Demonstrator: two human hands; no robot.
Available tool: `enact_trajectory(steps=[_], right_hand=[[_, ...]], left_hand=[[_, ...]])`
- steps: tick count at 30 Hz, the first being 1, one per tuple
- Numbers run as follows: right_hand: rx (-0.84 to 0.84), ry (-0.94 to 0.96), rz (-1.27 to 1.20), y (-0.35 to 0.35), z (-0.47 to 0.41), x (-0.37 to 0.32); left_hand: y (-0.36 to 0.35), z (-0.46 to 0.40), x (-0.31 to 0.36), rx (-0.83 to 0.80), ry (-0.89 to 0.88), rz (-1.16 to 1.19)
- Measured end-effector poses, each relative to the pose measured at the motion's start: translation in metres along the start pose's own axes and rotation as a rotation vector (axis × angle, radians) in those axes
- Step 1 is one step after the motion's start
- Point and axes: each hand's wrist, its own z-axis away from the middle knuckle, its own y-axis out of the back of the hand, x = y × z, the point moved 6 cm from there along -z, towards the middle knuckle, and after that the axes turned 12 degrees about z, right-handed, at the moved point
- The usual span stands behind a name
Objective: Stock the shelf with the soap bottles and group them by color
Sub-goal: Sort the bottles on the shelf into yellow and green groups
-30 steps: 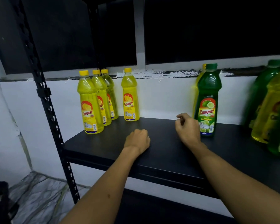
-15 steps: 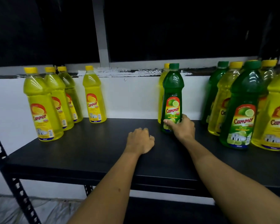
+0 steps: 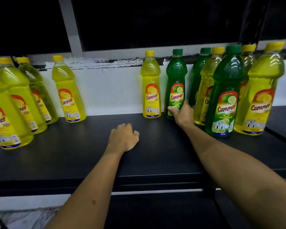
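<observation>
Gripping glossy green bottle [image 3: 176, 83], right hand [image 3: 182, 113]

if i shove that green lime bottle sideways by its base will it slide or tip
The green lime bottle is tall and narrow, so a high push may tip it. It looks full, so probably heavy. The right hand sits low, which should favour sliding on the shelf.

Glossy clear plastic soap bottles [image 3: 176, 83] stand on a matt black shelf [image 3: 73, 156].

We see our two bare forearms with no sleeves, watch or rings in sight, a small dark mole on the left forearm, ending in our left hand [image 3: 123, 138] and right hand [image 3: 182, 114].
</observation>
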Motion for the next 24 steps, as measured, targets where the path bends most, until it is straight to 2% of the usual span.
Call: enact_trajectory(steps=[10,15,18,20,21,24], right_hand=[[-0.01,-0.018,-0.017,-0.009,-0.015,0.001],[-0.02,-0.053,0.092,-0.011,-0.01,-0.005],[0.179,0.058,0.238,0.002,0.005,-0.023],[0.285,0.178,0.182,0.008,0.015,-0.04],[0.255,0.234,0.122,0.002,0.016,-0.047],[0.003,0.278,0.027,-0.03,0.017,-0.06]], left_hand=[[-0.001,0.0,0.0,-0.004,-0.004,0.012],[0.001,0.002,0.0,-0.006,-0.004,0.036],[0.002,0.002,-0.001,0.001,-0.002,0.046],[0.003,0.003,0.001,-0.001,-0.002,0.043],[0.004,0.003,0.001,-0.003,-0.001,0.041],[0.004,0.003,0.001,-0.005,0.001,0.032]])
